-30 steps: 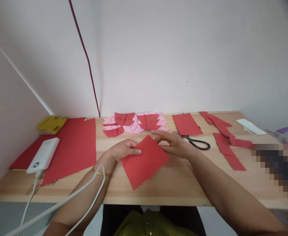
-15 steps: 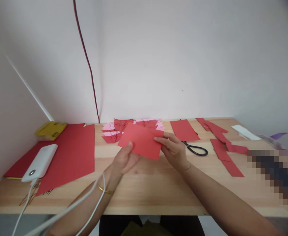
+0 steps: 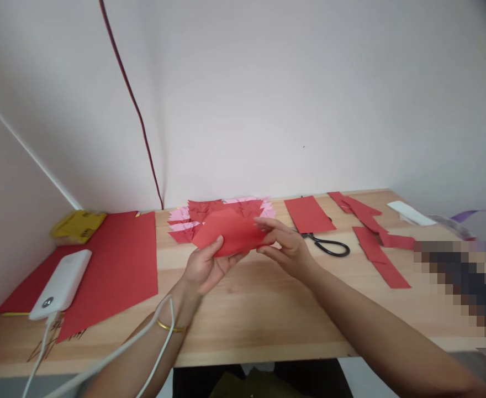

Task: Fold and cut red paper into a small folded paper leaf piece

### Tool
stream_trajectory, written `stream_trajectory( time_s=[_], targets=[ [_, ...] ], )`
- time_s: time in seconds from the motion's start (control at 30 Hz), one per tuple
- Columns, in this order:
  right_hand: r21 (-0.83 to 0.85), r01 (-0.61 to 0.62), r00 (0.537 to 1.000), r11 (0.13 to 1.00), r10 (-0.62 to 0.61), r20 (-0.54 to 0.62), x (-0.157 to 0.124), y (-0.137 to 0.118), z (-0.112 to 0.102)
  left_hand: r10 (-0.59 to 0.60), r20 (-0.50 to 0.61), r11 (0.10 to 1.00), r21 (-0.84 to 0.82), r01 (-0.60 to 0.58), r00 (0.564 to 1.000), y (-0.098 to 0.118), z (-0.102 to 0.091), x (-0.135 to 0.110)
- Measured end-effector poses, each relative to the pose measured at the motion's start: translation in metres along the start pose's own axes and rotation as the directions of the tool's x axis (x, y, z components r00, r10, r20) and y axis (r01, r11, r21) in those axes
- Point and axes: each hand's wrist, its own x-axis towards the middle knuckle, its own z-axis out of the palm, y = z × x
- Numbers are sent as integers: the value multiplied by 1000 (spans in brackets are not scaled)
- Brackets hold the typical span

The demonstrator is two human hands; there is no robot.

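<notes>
A red paper square (image 3: 230, 233) is held in the air above the wooden table (image 3: 268, 309), bending between both hands. My left hand (image 3: 205, 265) supports it from below at its left side, thumb on top. My right hand (image 3: 286, 243) pinches its right edge with the fingers. Just behind the sheet lies a pile of folded red and pink paper pieces (image 3: 210, 213).
Large red sheets (image 3: 114, 260) lie at the left with a white power bank (image 3: 61, 283) and its cables on top, and a yellow packet (image 3: 77, 225) behind. Black scissors (image 3: 328, 246), a red rectangle (image 3: 309, 214) and red paper strips (image 3: 381, 249) lie at the right.
The red square was lifted off the table and raised toward the folded pile; both hands now hold it in the air and it is curving between them.
</notes>
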Motion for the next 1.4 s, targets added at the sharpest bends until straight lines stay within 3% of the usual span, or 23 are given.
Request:
stream_trajectory(
  time_s=[0.17, 0.3, 0.4, 0.53, 0.67, 0.77, 0.87, 1.2, 1.4],
  targets=[
    [-21, -77, 995, 997, 75, -72, 1, -6, 4, -34, 51, 999, 20, 33, 998, -2, 1, -2],
    [-3, -146, 983, 989, 144, -116, 1, -7, 7, 115, 65, 993, 21, -117, 991, -12, 2, 0],
    [-15, -158, 979, 987, 155, -136, 0, -5, 10, 216, -21, 973, 90, -213, 976, -25, 3, 3],
    [-9, -171, 981, 985, 169, -92, -2, -2, 14, 192, -112, 978, 107, -180, 975, -34, 3, 7],
    [161, -317, 940, 935, 332, -79, -2, -2, 15, 167, -114, 983, 101, -156, 979, -30, 2, 8],
    [284, -397, 914, 873, 405, 34, 0, -4, 12, 153, -89, 981, 137, -140, 984, -27, 0, 7],
    [288, -391, 920, 874, 368, 133, 2, -8, 9, 134, -61, 980, 159, -123, 989, -27, -2, 7],
    [334, -434, 899, 837, 426, 100, 2, -10, 10, 160, -175, 966, 230, -118, 971, -34, -1, 10],
    [372, -468, 880, 801, 460, 116, 3, -10, 10, 160, -183, 969, 218, -118, 970, -35, -1, 10]
  ],
)
